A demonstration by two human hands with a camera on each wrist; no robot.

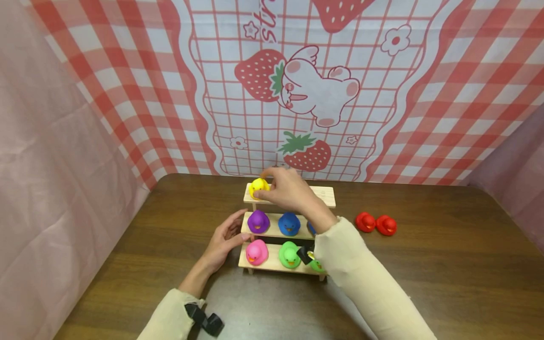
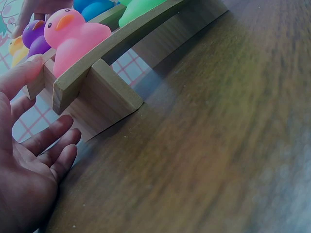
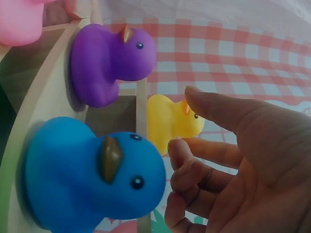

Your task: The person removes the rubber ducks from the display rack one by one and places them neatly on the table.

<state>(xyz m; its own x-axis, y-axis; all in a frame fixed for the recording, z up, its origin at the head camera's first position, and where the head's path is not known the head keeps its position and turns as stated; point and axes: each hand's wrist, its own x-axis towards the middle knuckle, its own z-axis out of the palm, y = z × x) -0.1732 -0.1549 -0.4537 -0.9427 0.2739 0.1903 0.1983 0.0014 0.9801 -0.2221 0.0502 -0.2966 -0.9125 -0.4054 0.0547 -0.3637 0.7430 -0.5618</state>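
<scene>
A three-tier wooden stand bears several rubber ducks. On the left end of its top tier sits a yellow duck. My right hand reaches over the stand, thumb and fingers around that duck's head. My left hand is at the stand's left side, its thumb on the end of the middle tier and the other fingers loosely spread in the left wrist view. The middle tier carries a purple duck and a blue duck; the lowest has a pink duck and a green duck.
Two red ducks stand side by side on the brown wooden table, right of the stand. My right forearm partly covers another blue duck and another green one. A checked strawberry cloth hangs behind the table.
</scene>
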